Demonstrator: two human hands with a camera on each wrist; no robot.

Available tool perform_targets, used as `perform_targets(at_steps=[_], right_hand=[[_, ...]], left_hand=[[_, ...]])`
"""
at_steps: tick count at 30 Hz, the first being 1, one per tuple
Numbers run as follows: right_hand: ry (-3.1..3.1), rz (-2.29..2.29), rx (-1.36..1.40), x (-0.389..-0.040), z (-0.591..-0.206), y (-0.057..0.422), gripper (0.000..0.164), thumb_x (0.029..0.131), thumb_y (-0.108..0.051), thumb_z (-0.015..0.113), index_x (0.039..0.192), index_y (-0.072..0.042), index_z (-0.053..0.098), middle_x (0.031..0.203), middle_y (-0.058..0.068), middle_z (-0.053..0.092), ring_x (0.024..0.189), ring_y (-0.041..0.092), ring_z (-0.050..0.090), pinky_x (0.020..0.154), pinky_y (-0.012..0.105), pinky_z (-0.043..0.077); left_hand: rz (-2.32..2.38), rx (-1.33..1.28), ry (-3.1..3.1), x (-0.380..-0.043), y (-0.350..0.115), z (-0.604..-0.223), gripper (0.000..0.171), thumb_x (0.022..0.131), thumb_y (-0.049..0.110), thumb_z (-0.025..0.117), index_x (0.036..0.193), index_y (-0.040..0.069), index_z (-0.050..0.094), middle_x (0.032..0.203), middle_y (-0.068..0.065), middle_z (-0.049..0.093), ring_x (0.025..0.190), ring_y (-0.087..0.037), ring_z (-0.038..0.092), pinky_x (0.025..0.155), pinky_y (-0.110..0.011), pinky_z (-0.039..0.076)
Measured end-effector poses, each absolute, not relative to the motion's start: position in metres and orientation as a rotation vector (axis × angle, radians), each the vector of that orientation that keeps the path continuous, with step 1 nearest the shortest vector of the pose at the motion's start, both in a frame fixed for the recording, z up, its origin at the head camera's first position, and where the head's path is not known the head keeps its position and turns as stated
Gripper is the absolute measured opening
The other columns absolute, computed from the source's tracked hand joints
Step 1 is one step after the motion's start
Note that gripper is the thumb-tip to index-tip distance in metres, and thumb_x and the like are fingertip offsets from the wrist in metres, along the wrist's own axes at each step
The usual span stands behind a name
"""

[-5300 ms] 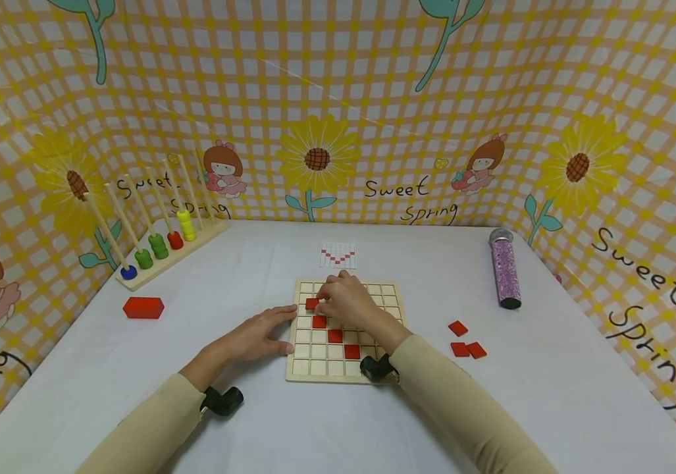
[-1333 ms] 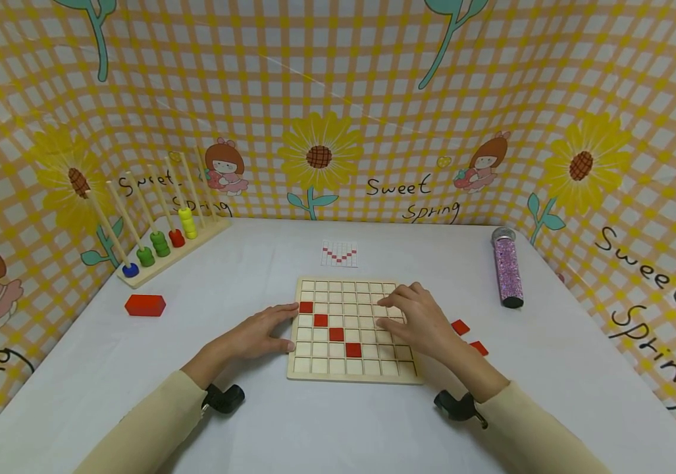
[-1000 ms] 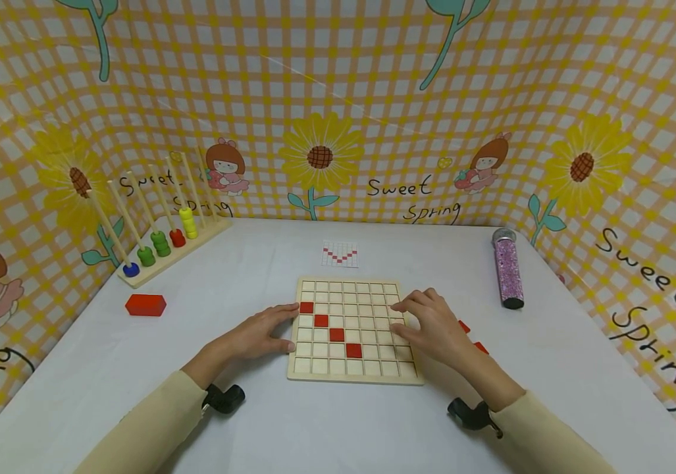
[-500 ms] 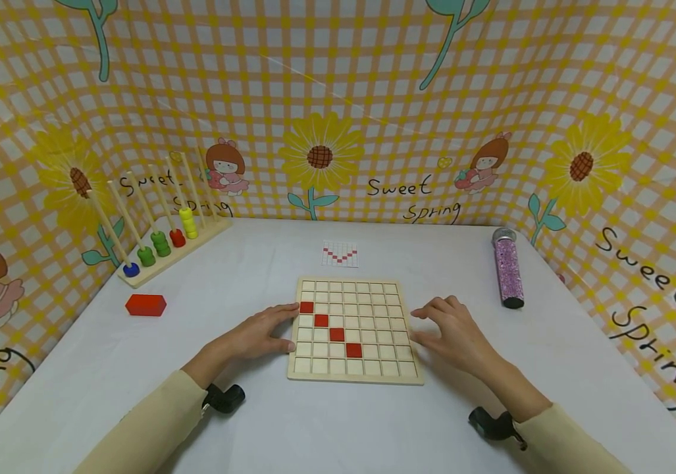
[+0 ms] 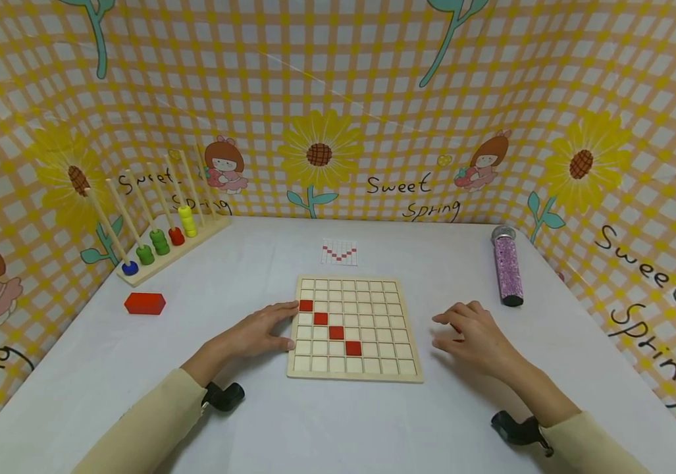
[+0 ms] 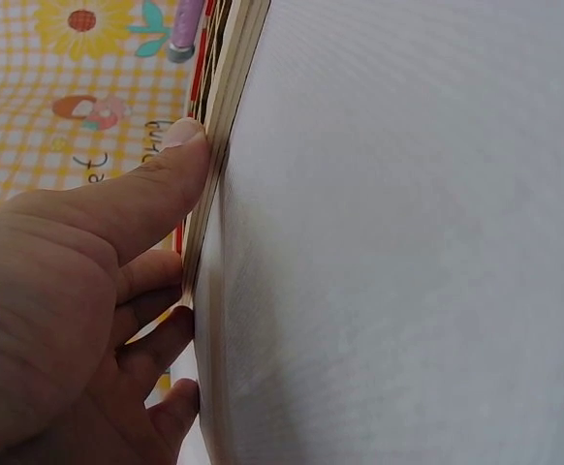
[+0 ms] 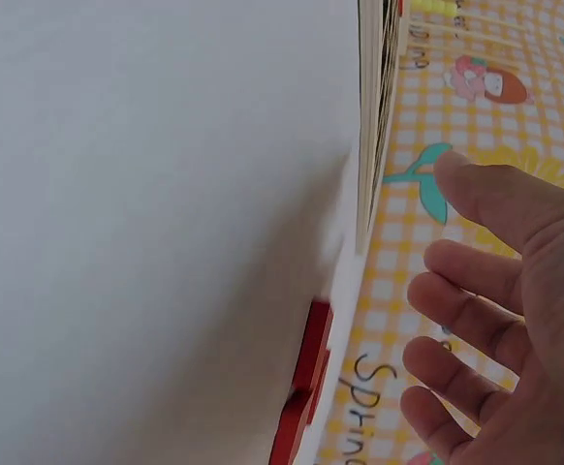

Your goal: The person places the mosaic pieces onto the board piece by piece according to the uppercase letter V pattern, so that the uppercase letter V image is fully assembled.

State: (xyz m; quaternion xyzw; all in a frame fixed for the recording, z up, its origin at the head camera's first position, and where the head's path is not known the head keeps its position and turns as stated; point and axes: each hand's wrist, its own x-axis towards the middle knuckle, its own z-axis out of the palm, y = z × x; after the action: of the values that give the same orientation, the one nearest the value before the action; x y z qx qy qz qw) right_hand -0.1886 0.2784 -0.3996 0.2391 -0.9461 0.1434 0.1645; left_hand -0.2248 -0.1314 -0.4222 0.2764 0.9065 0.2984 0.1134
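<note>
A wooden grid board (image 5: 382, 378) lies in the middle of the white table, with several red square tiles (image 5: 336, 332) running diagonally from its left column down toward the near side. My left hand (image 5: 255, 332) rests against the board's left edge; its thumb and fingertips touch the rim, as the left wrist view confirms. To the right of the board, my right hand (image 5: 480, 339) hovers with thumb and fingers apart and nothing between them. Loose red tiles (image 7: 309, 354) lie on the table below it in the right wrist view, while the head view has them hidden behind the hand.
Behind the board lies a small card (image 5: 339, 252) printed with a red V of squares. A wooden peg rack (image 5: 178, 253) with coloured beads stands back left, a red block (image 5: 145, 303) in front of it. At the right lies a glittery pink microphone (image 5: 508, 270).
The top red tile went from under my right fingers into the leftmost column and was let go. My right hand then moved right, off the board. The left hand has stayed put.
</note>
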Motion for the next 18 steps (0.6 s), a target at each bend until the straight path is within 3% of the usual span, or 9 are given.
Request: perform_targets(at_steps=[4,18], right_hand=[[-2.726,0.407,0.675,-0.187,-0.399,0.287,0.033,0.072,-0.023,0.080,0.100,-0.007,0.071,0.084,0.000,0.060,0.082,0.014,0.040,0.072,0.031,0.028],[-2.864,0.340,0.620,-0.178,-0.401,0.313,0.033,0.072,-0.024,0.080,0.100,-0.009,0.072,0.094,0.002,0.065,0.090,0.021,0.047,0.074,0.037,0.037]], left_hand=[[0.873,0.818,2.661,-0.225,-0.132,-0.421,0.069,0.085,0.029,0.069,0.143,0.005,0.039,0.155,-0.008,0.031,0.144,-0.030,0.025,0.115,-0.051,0.025],[0.871,0.849,2.657,-0.227,-0.132,-0.424,0.069,0.085,0.030,0.069,0.142,0.003,0.040,0.154,-0.011,0.032,0.143,-0.032,0.027,0.114,-0.051,0.027]])
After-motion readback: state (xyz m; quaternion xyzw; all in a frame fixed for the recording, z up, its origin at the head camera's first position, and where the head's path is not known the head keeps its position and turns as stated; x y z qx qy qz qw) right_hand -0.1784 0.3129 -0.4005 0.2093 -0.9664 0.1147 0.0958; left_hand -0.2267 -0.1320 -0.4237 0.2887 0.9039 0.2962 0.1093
